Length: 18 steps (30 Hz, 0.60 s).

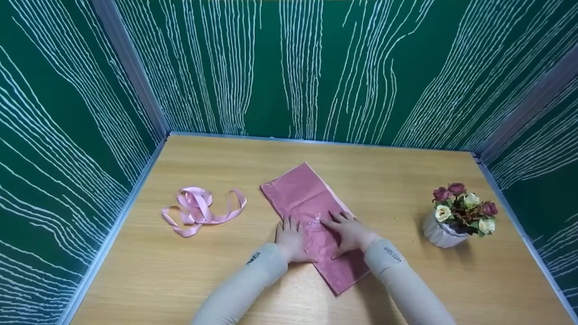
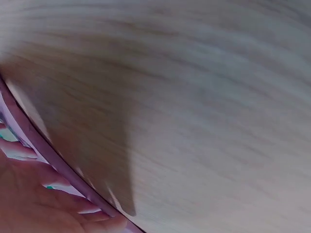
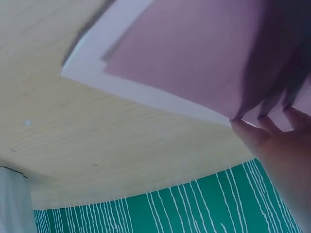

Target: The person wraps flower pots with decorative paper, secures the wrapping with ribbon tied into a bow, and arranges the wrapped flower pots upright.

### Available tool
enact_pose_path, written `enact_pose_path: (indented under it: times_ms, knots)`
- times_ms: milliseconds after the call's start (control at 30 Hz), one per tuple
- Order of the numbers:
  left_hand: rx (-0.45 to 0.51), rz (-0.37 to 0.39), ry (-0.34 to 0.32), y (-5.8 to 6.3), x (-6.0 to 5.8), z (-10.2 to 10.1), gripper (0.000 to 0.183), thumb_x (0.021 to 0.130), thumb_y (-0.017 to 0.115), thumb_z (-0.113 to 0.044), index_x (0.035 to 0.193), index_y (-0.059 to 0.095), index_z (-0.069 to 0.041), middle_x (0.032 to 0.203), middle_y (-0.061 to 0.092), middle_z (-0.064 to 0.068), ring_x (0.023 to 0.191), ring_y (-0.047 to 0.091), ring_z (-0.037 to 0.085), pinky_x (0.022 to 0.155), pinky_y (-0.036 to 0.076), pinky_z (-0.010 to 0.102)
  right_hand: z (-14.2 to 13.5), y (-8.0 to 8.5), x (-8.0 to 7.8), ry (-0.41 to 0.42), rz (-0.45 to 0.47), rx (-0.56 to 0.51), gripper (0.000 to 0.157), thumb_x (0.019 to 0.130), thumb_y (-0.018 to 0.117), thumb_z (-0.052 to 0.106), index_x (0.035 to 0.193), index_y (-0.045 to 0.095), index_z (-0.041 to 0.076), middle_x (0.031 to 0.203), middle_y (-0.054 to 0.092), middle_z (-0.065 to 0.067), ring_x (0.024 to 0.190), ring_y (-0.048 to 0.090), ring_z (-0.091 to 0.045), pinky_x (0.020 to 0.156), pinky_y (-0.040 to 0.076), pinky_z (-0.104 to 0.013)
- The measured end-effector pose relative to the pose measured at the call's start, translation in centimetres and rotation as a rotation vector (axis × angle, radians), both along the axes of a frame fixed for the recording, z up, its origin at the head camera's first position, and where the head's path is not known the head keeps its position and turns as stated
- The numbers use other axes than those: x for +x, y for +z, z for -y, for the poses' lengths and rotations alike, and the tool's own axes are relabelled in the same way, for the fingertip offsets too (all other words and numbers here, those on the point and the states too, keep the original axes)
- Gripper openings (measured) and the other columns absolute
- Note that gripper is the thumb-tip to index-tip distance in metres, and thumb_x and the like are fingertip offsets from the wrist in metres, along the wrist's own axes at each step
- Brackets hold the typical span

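A folded sheet of dusky pink paper [image 1: 300, 192] lies slantwise on the wooden table. Along its right edge a paler layer [image 3: 146, 102] shows beneath the pink one. My left hand [image 1: 291, 239] rests with spread fingers on the paper's left edge, thumb pointing right. Flat on the right part of the sheet is my right hand [image 1: 352, 232], fingers spread. Between the two hands a small whitish, shiny patch [image 1: 315, 221] shows on the paper; what it is, I cannot tell. In the left wrist view, the left fingers [image 2: 43, 174] lie along the paper's edge.
A loose, looped pink satin ribbon [image 1: 203, 210] lies to the left on the table [image 1: 216, 158]. To the right stands a white pot [image 1: 445, 232] with artificial-looking maroon and cream flowers [image 1: 465, 207]. Green walls [image 1: 266, 67] with white lines surround the table's back and sides.
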<state>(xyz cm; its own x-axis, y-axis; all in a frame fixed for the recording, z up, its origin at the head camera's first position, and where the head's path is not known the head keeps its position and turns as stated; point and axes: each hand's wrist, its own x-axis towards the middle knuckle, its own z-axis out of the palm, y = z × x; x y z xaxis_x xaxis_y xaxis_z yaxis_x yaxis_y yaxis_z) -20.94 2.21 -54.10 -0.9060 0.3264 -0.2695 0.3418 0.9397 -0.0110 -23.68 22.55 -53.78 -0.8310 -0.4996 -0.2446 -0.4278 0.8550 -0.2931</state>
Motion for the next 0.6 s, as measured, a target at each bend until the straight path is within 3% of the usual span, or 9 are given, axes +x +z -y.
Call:
enact_pose_path:
  times_ms: [300,600]
  knots:
    - [0.093,0.026,-0.049,0.1,-0.9,0.9,0.115,0.066,0.062,-0.077,0.148,0.027,-0.005,0.156,0.016,0.019,0.144,0.014,0.038,0.115,0.022,0.049,0.1,-0.2,0.3,-0.04,-0.043,0.001,0.103,0.057,0.086,0.045,0.144,0.04,0.018,0.153,0.026,-0.022,0.136,0.023,-0.051,0.105,0.027,-0.066]
    - [0.224,0.1,-0.092,0.1,-1.9,2.0,0.111,0.066,0.071,-0.066,0.149,0.025,-0.008,0.158,0.012,0.016,0.146,0.008,0.035,0.117,0.012,0.052,0.6,-0.3,1.2,-0.132,-0.043,-0.017,0.103,0.056,0.086,0.046,0.144,0.041,0.015,0.15,0.028,-0.026,0.132,0.025,-0.056,0.102,0.028,-0.069]
